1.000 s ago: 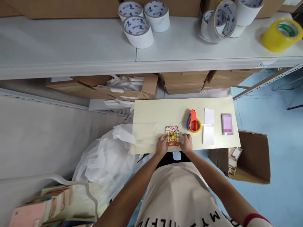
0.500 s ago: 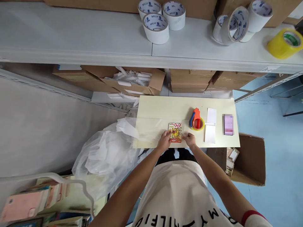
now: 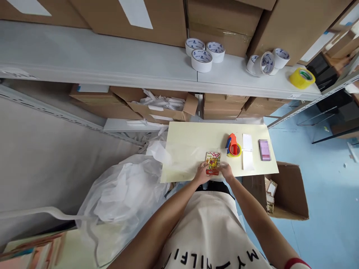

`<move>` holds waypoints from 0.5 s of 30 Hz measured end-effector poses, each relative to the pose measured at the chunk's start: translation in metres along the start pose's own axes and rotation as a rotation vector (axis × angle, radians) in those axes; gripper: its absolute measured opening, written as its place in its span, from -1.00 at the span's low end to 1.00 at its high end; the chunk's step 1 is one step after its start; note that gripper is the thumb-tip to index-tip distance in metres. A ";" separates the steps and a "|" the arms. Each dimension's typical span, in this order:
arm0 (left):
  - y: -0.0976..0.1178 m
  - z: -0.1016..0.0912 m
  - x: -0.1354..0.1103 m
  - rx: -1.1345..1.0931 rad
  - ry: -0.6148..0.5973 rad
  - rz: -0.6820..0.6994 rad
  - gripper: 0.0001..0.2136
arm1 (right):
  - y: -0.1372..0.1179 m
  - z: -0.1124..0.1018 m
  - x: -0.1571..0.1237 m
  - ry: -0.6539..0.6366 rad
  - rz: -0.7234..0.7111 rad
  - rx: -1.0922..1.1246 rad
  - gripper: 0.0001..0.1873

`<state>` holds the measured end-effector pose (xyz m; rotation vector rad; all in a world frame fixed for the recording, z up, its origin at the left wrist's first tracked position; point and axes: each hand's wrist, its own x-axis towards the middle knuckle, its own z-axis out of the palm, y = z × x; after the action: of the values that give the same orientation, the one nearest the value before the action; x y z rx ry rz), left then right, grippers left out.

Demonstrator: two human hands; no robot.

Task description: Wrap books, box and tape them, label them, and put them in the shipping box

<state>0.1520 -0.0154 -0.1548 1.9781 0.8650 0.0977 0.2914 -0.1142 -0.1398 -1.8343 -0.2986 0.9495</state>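
Observation:
A small, thin book with a colourful cartoon cover (image 3: 213, 160) lies near the front edge of a pale yellow table (image 3: 193, 130). My left hand (image 3: 202, 173) grips its lower left side, fingers closed against the edge. At the right side, my right hand (image 3: 226, 171) is closed in a pinch on clear plastic film, close against the book. More of that translucent film (image 3: 182, 155) stretches left across the table. An orange and blue tape dispenser (image 3: 232, 145) with yellowish tape rests just beyond my right hand.
White paper slips (image 3: 247, 142) and a pixelated purple object (image 3: 264, 150) lie to the right. An open carton (image 3: 293, 194) stands below. Crumpled plastic (image 3: 123, 186) bulges at left. Tape rolls (image 3: 202, 61) and cartons (image 3: 224, 26) occupy the shelf (image 3: 112, 56) ahead.
My right hand has moved in against the book's right side with the film. My left hand now sits lower on the book. The camera view has tilted up.

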 end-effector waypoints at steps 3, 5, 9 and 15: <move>0.013 0.009 -0.007 -0.221 -0.076 0.045 -0.41 | -0.010 -0.016 -0.012 0.039 0.007 -0.015 -0.64; 0.021 0.012 -0.011 -0.392 -0.139 0.065 -0.43 | -0.016 -0.025 -0.019 0.095 0.010 -0.052 -0.69; 0.034 0.002 -0.014 -0.668 -0.192 -0.041 -0.51 | -0.025 -0.026 -0.030 0.165 0.010 -0.155 -0.79; 0.042 -0.024 -0.021 -0.984 -0.196 -0.226 -0.47 | -0.027 0.013 -0.040 0.111 -0.091 -0.330 -0.70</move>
<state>0.1497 -0.0235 -0.1030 0.9496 0.7049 0.1570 0.2607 -0.1161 -0.0995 -2.1453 -0.4887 0.7654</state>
